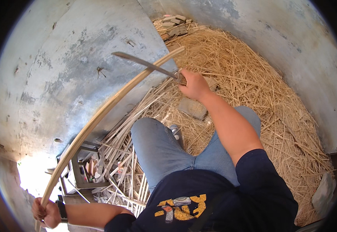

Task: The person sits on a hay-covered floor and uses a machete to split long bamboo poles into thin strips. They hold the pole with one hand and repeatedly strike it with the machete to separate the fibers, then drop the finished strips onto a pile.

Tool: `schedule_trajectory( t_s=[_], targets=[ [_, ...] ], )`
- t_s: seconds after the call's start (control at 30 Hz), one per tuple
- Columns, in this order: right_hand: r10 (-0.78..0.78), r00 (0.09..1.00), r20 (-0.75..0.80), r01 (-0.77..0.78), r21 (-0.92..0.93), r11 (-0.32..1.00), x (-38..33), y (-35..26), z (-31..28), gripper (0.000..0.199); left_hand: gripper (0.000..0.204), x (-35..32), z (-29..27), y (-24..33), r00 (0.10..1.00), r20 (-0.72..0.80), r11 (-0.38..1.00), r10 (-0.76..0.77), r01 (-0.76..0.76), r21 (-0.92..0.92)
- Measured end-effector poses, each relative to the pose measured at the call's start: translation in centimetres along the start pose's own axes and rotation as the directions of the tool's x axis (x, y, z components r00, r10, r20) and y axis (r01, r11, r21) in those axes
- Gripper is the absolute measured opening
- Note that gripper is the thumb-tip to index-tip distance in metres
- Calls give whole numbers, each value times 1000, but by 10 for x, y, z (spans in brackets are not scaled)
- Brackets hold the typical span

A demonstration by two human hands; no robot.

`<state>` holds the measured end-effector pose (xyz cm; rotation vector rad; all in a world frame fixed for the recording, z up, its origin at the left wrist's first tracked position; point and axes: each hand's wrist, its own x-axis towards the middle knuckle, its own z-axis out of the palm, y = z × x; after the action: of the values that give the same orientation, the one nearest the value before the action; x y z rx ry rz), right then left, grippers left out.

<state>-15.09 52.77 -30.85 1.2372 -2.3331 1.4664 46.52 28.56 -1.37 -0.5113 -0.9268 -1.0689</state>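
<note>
Low at the left, my left hand (46, 214) is closed round the lower end of a long, pale strip that looks like split bamboo (99, 113). The strip runs up and to the right, looking curved in this wide view. My right hand (195, 85) grips the short handle of a long-bladed knife (137, 60) above my knees. Its dark blade points left and crosses the strip near the strip's upper end. Blade and strip appear to touch there. The fingertips of my right hand are partly hidden behind the handle.
Shavings and thin strips (253, 85) cover the floor ahead and to the right. A grey block (192, 108) lies beyond my knees. Long pale slats (131, 170) lie beside my left leg, near a dark frame (77, 170). Worn metal-like walls (71, 58) surround me; bricks (175, 20) sit far back.
</note>
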Motion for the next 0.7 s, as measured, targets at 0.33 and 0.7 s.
schedule_trajectory(
  t_s=[0.33,0.7],
  targets=[
    [47,983,-178,-57,-53,997,13,30,-12,30,63,-44,72,-156,960,152,970,-235,243,-33],
    [244,931,-271,-232,77,970,23,40,-54,32,58,-119,127,-334,781,218,810,-586,570,134]
  ],
)
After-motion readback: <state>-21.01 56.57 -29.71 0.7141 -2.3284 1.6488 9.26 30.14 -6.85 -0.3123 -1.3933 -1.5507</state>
